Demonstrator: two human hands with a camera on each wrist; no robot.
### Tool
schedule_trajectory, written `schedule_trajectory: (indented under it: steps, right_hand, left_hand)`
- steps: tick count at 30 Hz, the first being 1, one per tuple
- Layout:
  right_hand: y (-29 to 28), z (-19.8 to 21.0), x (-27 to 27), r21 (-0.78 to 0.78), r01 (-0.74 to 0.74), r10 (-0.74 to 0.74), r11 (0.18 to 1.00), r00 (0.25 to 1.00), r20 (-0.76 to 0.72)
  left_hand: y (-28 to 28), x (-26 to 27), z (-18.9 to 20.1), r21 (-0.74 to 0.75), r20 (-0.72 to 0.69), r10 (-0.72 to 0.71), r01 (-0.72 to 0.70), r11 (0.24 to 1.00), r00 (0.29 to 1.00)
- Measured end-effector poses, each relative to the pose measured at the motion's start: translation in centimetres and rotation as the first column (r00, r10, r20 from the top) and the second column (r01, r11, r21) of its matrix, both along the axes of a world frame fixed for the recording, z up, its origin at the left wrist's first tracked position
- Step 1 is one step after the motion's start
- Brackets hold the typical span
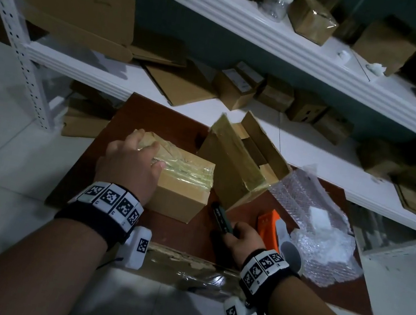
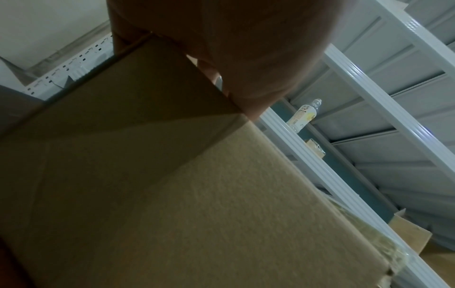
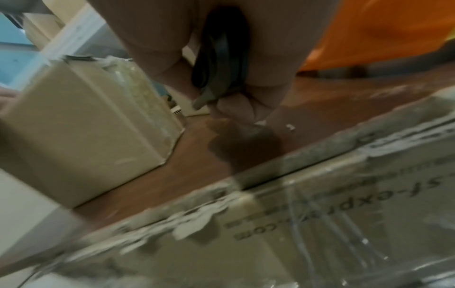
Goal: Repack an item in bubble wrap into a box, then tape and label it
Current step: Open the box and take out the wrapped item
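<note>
- A flattened, tape-covered cardboard sheet (image 1: pixel 190 268) lies at the near edge of the brown table (image 1: pixel 152 119).
- The right hand (image 1: pixel 241 237) curls its fingers around a dark pen-like tool (image 1: pixel 221 218), just beside an orange tape dispenser (image 1: pixel 268 227).
- The left hand (image 1: pixel 130 163) lies on the top near corner of a taped, closed box (image 1: pixel 183 180), fingers spread over it and thumb on the tape.
- Right of the dispenser, a white item (image 1: pixel 317 218) sits on loose bubble wrap (image 1: pixel 324 247), outside any box.
- Behind the closed box, an open box (image 1: pixel 239 163) stands tilted, flaps up.
- White shelving (image 1: pixel 252 23) beyond carries more cartons.
</note>
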State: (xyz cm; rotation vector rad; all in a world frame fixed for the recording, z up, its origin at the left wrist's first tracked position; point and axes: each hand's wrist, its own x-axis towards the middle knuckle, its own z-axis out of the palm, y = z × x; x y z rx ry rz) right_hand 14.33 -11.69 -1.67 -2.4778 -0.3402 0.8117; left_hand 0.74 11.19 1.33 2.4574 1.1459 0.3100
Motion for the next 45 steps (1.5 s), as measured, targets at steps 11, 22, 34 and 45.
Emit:
schedule_trajectory:
  steps: [11, 22, 34, 45]
  right_hand:
    - [-0.3, -0.8, 1.5, -0.362, -0.251, 0.322, 0.898, 0.935, 0.150]
    - [-0.4, -0.8, 1.6, -0.400, -0.207, 0.316, 0.893, 0.921, 0.227]
    - [4.7, 7.8, -2.6, 0.005, -0.371, 0.304, 0.928, 0.768, 0.563]
    - [7.6, 6.8, -3.7, -0.351, -0.532, 0.637, 0.771, 0.652, 0.411]
  left_hand:
    - [0.1, -0.1, 0.1, -0.018, -0.014, -0.010, 0.010, 1.000, 1.000]
    - [0.2, -0.2, -0.1, -0.024, 0.048, -0.011, 0.012, 1.000, 0.999]
    - [0.6, -1.1, 0.6, -0.140, 0.190, 0.018, 0.009, 0.990, 0.982]
    - [1.7, -2.9, 0.7, -0.126, 0.001, -0.237, 0.236, 0.964, 0.971]
